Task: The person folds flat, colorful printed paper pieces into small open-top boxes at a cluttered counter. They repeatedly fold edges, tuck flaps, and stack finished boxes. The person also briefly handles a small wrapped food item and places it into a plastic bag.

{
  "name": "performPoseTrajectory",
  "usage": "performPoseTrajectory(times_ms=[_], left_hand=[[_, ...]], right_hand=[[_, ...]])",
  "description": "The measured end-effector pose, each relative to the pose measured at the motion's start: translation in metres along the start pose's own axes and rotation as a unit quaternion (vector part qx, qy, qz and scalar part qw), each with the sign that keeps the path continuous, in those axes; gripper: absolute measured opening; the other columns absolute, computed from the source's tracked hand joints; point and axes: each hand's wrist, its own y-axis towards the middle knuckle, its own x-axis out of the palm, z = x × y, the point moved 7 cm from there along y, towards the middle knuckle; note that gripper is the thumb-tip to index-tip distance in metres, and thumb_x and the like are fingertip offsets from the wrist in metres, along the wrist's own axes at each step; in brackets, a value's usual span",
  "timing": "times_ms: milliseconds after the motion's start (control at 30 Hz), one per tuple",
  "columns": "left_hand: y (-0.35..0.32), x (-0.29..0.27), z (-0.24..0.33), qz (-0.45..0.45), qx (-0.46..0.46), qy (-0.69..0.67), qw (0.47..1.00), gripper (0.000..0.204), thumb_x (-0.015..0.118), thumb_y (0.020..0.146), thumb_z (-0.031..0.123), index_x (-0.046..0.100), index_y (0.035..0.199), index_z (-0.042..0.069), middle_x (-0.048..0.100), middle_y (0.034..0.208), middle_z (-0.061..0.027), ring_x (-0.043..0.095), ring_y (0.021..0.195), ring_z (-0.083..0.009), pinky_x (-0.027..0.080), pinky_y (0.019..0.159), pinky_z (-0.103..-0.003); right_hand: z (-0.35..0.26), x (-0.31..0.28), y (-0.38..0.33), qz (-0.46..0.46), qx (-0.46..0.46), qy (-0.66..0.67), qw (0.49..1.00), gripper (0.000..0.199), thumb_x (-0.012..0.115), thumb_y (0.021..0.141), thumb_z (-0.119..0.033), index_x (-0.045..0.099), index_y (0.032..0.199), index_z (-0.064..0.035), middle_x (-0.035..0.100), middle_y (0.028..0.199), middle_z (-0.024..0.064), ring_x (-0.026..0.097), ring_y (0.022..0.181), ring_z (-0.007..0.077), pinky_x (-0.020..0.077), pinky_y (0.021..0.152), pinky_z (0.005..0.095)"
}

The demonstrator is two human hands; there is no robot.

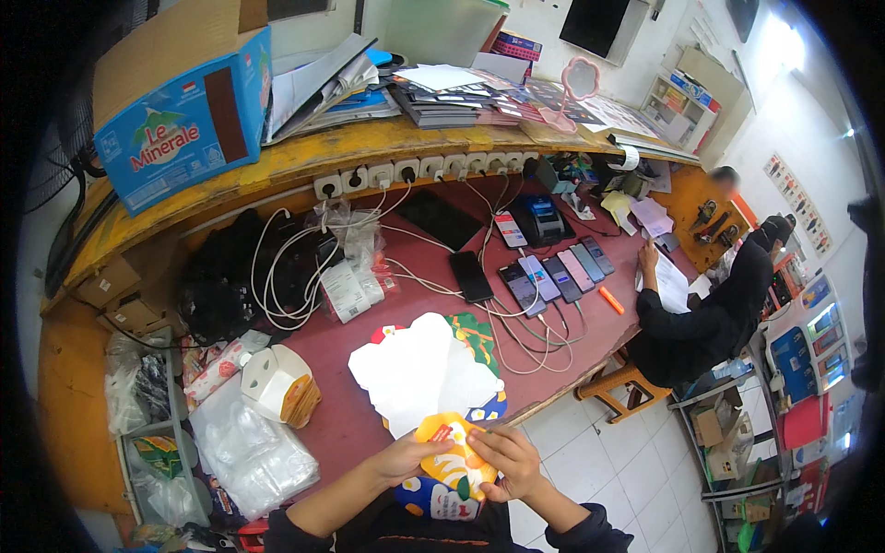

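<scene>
My left hand and my right hand hold an orange-yellow printed cardboard piece near the table's front edge. The left thumb lies on its face; the right fingers are bent over its right side. Just below the hands, a blue printed part shows near my lap; I cannot tell whether it joins the orange piece. Beyond them, flat cardboard box blanks lie on the table, the top one white side up, with green, red and blue prints showing around it. Left of these stand nested folded cardboard boxes, white inside and orange outside.
Clear plastic bags lie at the left. Phones and white charging cables spread across the table's far side, below a socket row. A blue carton tops the shelf. Another person sits at the right with paper.
</scene>
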Motion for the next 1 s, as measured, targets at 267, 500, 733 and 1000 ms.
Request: performPoseTrajectory(times_ms=[267,500,733,1000], left_hand=[[-0.001,-0.006,0.038,0.022,0.082,0.106,0.991,0.037,0.060,0.090,0.017,0.048,0.121,0.002,0.060,0.111,-0.0073,0.060,0.099,-0.0133,0.050,0.083,-0.028],[-0.011,-0.018,0.047,0.061,0.110,0.093,0.988,0.038,0.061,0.089,0.012,0.046,0.123,0.002,0.057,0.114,-0.0090,0.058,0.102,-0.0145,0.049,0.086,-0.028],[-0.009,-0.010,0.069,0.023,0.171,0.414,0.894,0.043,0.054,0.093,0.019,0.036,0.129,0.003,0.059,0.105,-0.0149,0.059,0.098,-0.0193,0.048,0.081,-0.032],[-0.043,0.032,0.089,0.094,0.288,0.867,0.395,0.020,0.051,0.088,0.013,0.057,0.107,0.011,0.063,0.104,-0.0143,0.063,0.094,-0.0255,0.046,0.086,-0.045]], right_hand=[[0.033,0.000,0.009,0.123,0.179,0.059,0.974,0.049,0.064,0.079,-0.014,0.053,0.124,0.0002,0.060,0.120,0.0166,0.058,0.112,0.0319,0.0396,0.100,0.0447],[0.019,0.017,0.024,-0.016,0.047,-0.035,0.998,0.045,0.065,0.079,-0.019,0.056,0.119,-0.0003,0.060,0.119,0.0162,0.062,0.104,0.0274,0.0479,0.093,0.0393],[0.019,0.036,0.033,-0.091,-0.034,-0.073,0.993,0.041,0.065,0.079,-0.022,0.057,0.114,-0.0015,0.062,0.114,0.0150,0.063,0.097,0.0289,0.0503,0.088,0.0396],[0.077,0.084,0.084,-0.069,0.296,0.159,0.939,0.034,0.066,0.080,-0.024,0.061,0.104,-0.0006,0.066,0.092,0.0161,0.065,0.086,0.0329,0.0500,0.072,0.0373]])
